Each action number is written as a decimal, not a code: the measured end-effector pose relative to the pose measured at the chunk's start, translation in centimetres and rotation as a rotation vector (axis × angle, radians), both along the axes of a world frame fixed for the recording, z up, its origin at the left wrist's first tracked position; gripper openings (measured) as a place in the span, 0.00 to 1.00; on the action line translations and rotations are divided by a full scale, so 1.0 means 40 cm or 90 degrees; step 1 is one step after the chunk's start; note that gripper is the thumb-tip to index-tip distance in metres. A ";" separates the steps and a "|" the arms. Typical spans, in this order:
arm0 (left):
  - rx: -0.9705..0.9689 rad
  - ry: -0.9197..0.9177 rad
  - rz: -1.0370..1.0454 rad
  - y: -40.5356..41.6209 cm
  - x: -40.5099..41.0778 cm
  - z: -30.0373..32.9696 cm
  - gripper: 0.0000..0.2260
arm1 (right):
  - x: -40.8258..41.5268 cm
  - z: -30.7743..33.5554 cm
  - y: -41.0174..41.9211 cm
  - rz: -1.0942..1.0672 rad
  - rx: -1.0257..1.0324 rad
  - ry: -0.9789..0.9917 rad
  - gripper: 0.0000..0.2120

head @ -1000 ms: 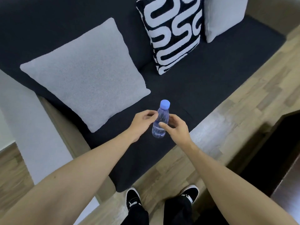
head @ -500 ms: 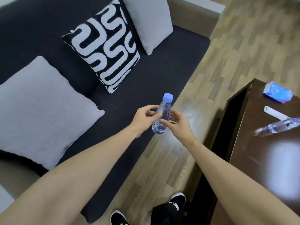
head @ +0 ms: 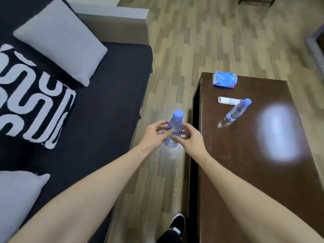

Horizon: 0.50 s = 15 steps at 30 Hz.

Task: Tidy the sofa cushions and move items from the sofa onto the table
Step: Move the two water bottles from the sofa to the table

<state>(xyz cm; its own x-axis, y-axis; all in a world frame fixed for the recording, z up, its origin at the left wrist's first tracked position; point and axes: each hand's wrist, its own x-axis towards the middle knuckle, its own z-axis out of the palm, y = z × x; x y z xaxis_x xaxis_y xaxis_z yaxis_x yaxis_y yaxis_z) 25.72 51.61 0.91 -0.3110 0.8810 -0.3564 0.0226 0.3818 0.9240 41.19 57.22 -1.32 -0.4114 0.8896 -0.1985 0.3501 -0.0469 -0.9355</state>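
Note:
A small clear water bottle (head: pixel 174 125) with a blue cap is held upright between my left hand (head: pixel 154 135) and my right hand (head: pixel 190 139), over the wooden floor in the gap between sofa and table. The dark sofa (head: pixel 98 120) lies on the left with a grey cushion (head: pixel 61 39) at the far end, a black-and-white patterned cushion (head: pixel 33 106) in the middle and another grey cushion (head: pixel 15 195) near me. The dark brown table (head: pixel 263 172) stands on the right.
On the table stand a second water bottle (head: pixel 237 110), a white remote (head: pixel 228 100) and a blue tissue pack (head: pixel 225 79). My shoe (head: pixel 177 225) is on the floor beside the table's near left edge.
My view has swung right from the sofa toward the table. The bottle, held in both hands, has moved off the sofa seat to above the floor beside the table.

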 end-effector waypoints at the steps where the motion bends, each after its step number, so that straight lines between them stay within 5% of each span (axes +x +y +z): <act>1: 0.005 0.004 -0.030 0.061 0.049 0.005 0.16 | 0.052 0.001 0.042 -0.024 0.005 0.001 0.19; 15: -0.020 -0.047 -0.317 0.467 0.461 -0.196 0.14 | 0.463 -0.159 0.270 -0.328 -0.025 -0.115 0.19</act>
